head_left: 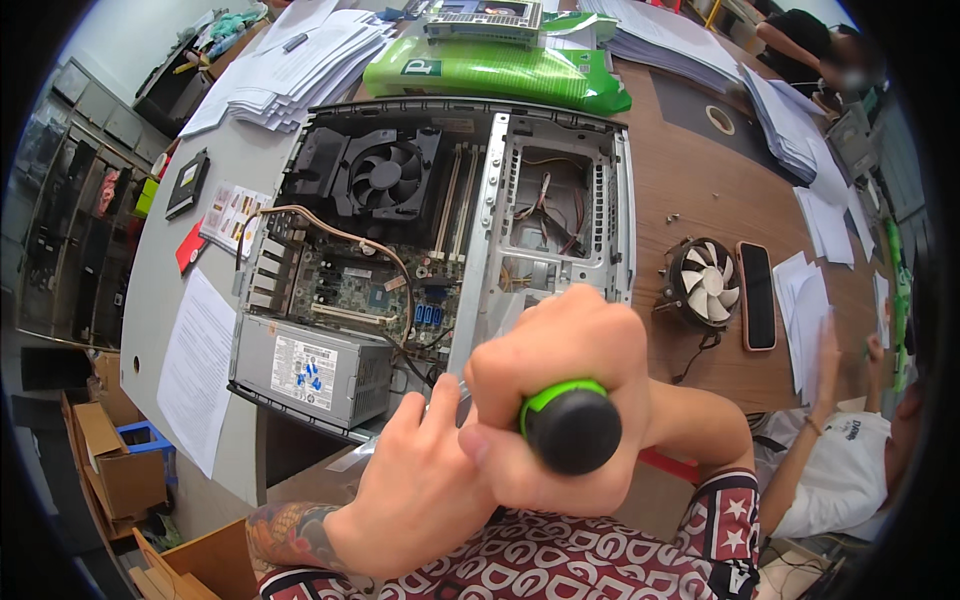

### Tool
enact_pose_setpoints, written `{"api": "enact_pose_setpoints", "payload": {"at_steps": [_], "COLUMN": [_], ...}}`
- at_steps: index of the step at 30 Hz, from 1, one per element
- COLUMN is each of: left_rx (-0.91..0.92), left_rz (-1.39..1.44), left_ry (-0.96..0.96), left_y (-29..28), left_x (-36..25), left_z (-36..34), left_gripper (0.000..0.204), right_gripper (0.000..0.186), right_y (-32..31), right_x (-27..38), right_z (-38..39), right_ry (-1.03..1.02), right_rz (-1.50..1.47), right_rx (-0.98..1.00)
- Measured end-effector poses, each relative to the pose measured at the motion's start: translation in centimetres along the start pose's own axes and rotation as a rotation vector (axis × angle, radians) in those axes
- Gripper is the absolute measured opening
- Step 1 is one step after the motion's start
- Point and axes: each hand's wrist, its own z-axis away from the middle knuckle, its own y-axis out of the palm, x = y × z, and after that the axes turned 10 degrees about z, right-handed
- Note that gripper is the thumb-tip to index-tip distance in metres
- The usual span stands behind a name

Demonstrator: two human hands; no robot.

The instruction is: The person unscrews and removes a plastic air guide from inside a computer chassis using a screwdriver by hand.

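Observation:
My right hand (560,360) is wrapped around a black-and-green screwdriver handle (572,430), held end-up toward me over the near edge of an open computer case (480,290); its tip is hidden. My left hand (410,470) is beside it, fingers bent at the case's near edge, thumb and whatever they grip hidden behind the right hand. Inside the case are a black fan cooler (385,175), a motherboard (365,280) and a silver power supply (310,370).
Right of the case are loose screws (672,218), a white-bladed fan (705,285), a phone (757,296) and papers (800,330). A green package (490,80) sits behind. Papers (195,370) lie left. Two people (830,480) (810,50) are at the right.

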Motion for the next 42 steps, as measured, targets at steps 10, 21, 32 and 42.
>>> {"api": "enact_pose_setpoints", "payload": {"at_steps": [10, 21, 32, 42], "left_rx": [-0.016, -0.035, -0.011, 0.053], "left_rz": [-0.062, -0.047, -0.043, -0.142], "left_ry": [-0.113, -0.107, -0.184, -0.161], "left_y": [-0.1, -0.3, -0.3, -0.5], "left_x": [-1.3, -1.1, -0.9, -1.5], "left_z": [-0.8, -0.5, 0.2, -0.4], "left_gripper": [0.038, 0.037, 0.034, 0.034], "right_gripper": [0.017, 0.022, 0.022, 0.021], "right_y": [-3.3, -2.8, -0.9, -0.7], "right_x": [3.3, 2.1, 0.3, -0.2], "right_z": [0.0, 0.1, -0.5, -0.4], "right_ry": [0.149, 0.175, 0.188, 0.170], "right_rz": [-0.113, -0.080, -0.058, -0.035], "right_rx": [-0.074, -0.016, 0.027, 0.005]}}
